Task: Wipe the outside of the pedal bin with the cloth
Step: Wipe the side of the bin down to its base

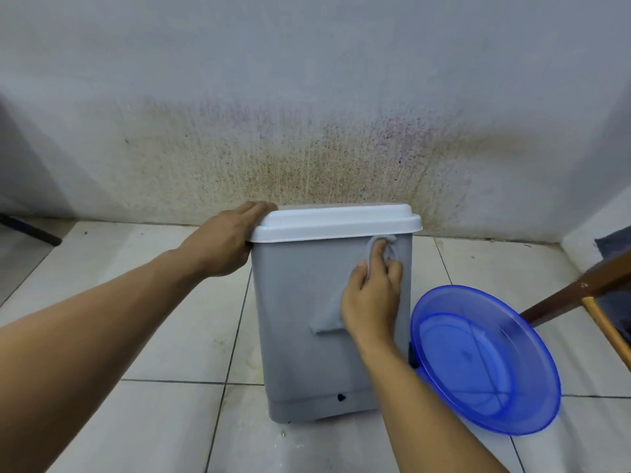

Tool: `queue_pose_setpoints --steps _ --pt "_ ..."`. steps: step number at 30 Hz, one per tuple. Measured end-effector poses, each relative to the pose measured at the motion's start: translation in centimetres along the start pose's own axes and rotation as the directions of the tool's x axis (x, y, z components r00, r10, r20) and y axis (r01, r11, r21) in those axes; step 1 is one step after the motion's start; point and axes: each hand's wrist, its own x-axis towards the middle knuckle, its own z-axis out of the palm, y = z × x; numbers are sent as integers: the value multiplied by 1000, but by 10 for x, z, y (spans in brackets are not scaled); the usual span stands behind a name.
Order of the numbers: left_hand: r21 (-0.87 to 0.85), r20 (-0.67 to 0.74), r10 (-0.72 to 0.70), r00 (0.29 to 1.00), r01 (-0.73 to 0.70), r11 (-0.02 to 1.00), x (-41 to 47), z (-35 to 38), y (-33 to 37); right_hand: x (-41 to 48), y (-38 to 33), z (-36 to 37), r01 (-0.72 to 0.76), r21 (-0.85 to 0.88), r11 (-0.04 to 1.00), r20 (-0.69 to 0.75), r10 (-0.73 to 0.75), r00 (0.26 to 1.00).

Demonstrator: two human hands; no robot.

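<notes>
On the tiled floor [164,421] closest to the person stands the grey pedal bin [300,353], upright, its front face towards the camera. The right hand [374,298] presses a grey cloth [329,319] against the upper right of that face, fingers curled into the fabric and thumb pinching it, while a loose end hangs down to the left of the wrist. Just beside the bin on the right, a blue basin [485,360] leans tilted. Higher up, the left hand [223,240] grips the left end of the white lid [336,221], fingers wrapped over its edge. Behind the bin rises a stained wall [307,97]
</notes>
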Motion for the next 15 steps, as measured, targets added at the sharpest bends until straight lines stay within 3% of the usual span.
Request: queue_pose_setpoints --steps 4,10,15 --pt "28 13 -34 999 34 999 -3 1 -4 -24 -23 28 226 -83 971 214 -204 955" --pt "6 2 -17 1000 17 1000 0 -5 0 -31 -41 36 660 -238 712 579 -442 685" --pt "-4 18 -54 998 54 999 -1 -2 4 -57 -24 44 804 -245 542 715 -458 528"
